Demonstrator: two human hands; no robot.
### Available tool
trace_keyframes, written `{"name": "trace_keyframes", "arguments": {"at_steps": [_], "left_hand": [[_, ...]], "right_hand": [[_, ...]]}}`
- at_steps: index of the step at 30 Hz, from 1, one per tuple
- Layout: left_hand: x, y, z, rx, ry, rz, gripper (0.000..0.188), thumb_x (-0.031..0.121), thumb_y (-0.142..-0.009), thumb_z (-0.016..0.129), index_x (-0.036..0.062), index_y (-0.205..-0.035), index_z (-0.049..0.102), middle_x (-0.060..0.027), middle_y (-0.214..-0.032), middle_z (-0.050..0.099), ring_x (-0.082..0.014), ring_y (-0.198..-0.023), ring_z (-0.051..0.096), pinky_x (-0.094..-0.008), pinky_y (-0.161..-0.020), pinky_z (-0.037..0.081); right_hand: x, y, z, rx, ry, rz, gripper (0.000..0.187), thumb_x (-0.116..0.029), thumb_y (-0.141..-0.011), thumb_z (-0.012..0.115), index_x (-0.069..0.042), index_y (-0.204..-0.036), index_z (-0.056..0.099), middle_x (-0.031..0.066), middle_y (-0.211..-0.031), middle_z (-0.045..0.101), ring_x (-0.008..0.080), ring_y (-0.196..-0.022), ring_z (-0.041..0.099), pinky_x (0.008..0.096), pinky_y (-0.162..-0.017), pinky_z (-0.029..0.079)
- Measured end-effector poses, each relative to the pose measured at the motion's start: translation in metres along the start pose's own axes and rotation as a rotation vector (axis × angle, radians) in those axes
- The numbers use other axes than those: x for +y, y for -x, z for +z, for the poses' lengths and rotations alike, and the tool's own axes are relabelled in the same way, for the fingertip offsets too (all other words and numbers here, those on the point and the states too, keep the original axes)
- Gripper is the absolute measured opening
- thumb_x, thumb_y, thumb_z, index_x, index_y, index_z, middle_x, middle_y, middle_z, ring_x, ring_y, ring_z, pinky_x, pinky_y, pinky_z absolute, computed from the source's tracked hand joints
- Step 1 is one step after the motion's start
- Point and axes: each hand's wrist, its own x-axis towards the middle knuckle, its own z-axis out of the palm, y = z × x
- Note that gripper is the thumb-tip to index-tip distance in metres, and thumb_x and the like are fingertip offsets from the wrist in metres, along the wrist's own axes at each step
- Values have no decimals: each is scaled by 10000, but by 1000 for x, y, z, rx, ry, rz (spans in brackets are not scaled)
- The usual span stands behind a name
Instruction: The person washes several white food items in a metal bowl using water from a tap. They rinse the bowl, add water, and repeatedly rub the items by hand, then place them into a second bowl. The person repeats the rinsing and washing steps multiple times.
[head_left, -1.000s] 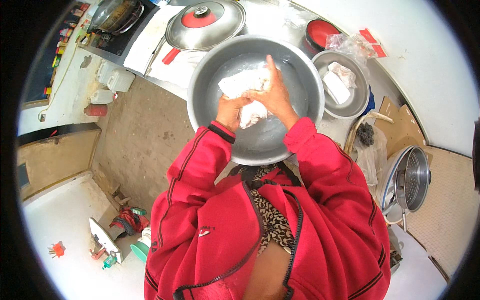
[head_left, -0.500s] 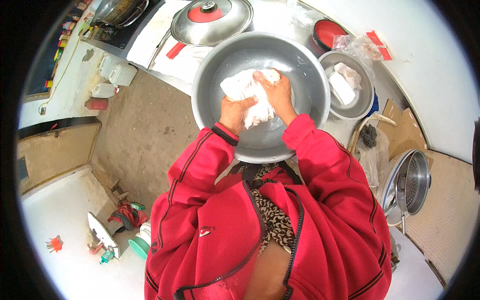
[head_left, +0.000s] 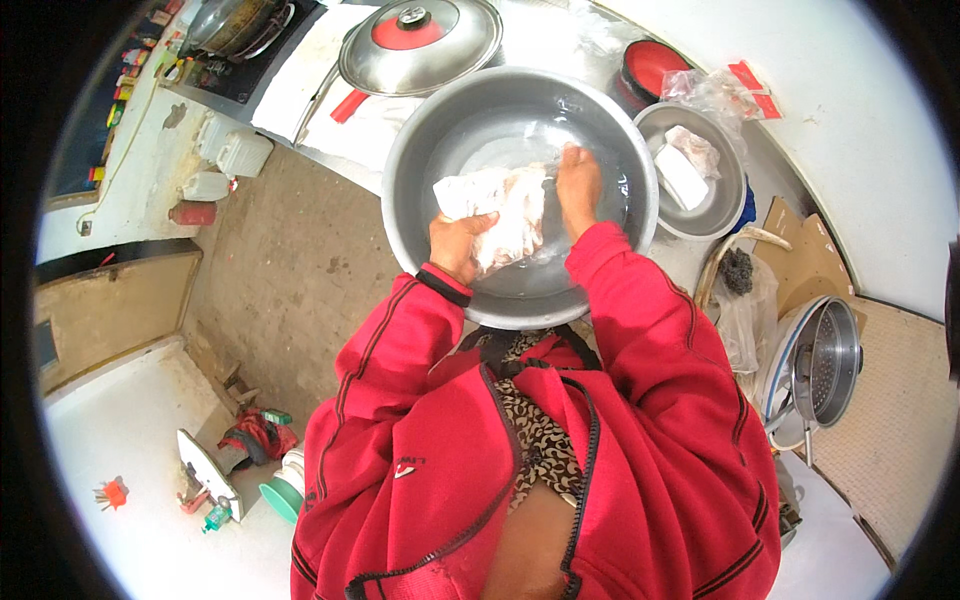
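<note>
A large grey metal basin [head_left: 400, 150] holds clear water and a soft, floppy white slab with a pink tinge [head_left: 500, 210], perhaps raw fatty meat; its exact kind cannot be made out. My left hand [head_left: 458, 244] grips the slab's near left edge, thumb on top and the fingers underneath out of sight. To the right of the slab, my right hand [head_left: 578, 190] dips into the basin with nothing seen in it. Its fingers are loosely bent and point away from me, partly hidden.
A smaller metal bowl [head_left: 735, 205] with white and pinkish pieces [head_left: 685, 170] stands at the right. A lidded pan [head_left: 425, 55] with a red handle sits behind the basin. Beyond the bowl are a red-lined container [head_left: 655, 68] and clear plastic wrapping. A strainer [head_left: 838, 355] leans lower right.
My right hand has come off the slab and moved right, into the water beside it. My left hand has shifted slightly left and down, still holding the slab, which now lies flatter.
</note>
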Motion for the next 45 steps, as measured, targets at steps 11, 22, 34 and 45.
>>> {"name": "trace_keyframes", "arguments": {"at_steps": [11, 22, 34, 45], "left_hand": [[-3, -27, -3, -6, -154, -103, 306, -66, -847, 586, -66, -1153, 567, -181, -1068, 655, -297, -905, 678, -438, -766, 583], [6, -19, 22, -240, -4, 26, 256, 173, -970, 534, 0, -1152, 582, -113, -1093, 641, -223, -965, 641, -360, -792, 555], [16, -15, 10, -372, -234, 113, 455, -99, -764, 675, -4, -1192, 556, -92, -1053, 665, -184, -922, 658, -324, -794, 551], [4, -5, 34, -223, -464, 340, 464, -96, -749, 675, -20, -1188, 546, -85, -1077, 656, -170, -987, 619, -315, -877, 492]], "right_hand": [[-45, 38, -16, -753, -1141, 262, 337, -222, -987, 506, 56, -1150, 604, 207, -1262, 588, 264, -1110, 608, 373, -944, 490], [-106, 82, -29, -249, 15, -957, 379, -261, -925, 529, -2, -1188, 617, 165, -1301, 572, 307, -1265, 487, 457, -1100, 293], [-61, 6, -54, -962, -254, -344, 559, -321, -753, 803, -8, -1175, 612, 65, -977, 682, 163, -913, 618, 321, -837, 495], [-93, 36, -55, -463, 11, -429, 466, -522, -803, 670, -90, -975, 692, 169, -854, 685, 364, -822, 657, 440, -721, 501]]}}
